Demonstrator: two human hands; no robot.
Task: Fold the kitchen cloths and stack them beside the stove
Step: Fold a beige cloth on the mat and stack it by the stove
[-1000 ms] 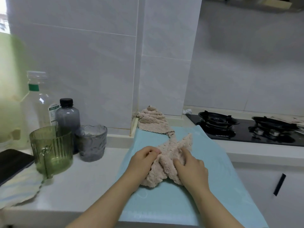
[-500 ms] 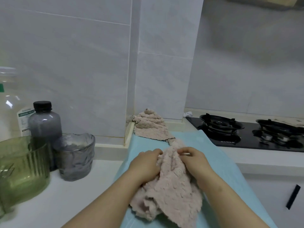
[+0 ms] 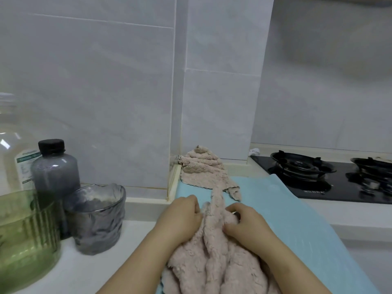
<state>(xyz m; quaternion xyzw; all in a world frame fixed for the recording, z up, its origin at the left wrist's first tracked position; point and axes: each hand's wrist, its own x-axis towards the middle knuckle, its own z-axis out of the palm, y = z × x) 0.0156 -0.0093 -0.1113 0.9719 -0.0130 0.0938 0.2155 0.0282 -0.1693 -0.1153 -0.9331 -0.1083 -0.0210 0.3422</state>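
On blue mat [image 3: 297, 219], pink cloth [image 3: 212, 262] now in deeper pleats.

Leftward, grey glass [image 3: 96, 219], dark bottle [image 3: 55, 166] and green cup [image 3: 23, 236] crowd in; blue mat [image 3: 297, 219] lies open toward the stove [image 3: 318, 175].

White counter [image 3: 137, 232], blue mat [image 3: 297, 219], grey glass [image 3: 97, 219], dark bottle [image 3: 55, 166], black stove [image 3: 301, 168]

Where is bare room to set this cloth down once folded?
Bare blue mat between the held cloth and the stove; white counter between the grey glass and the left hand. Crowded: bottles, glasses far left; another cloth in the corner.
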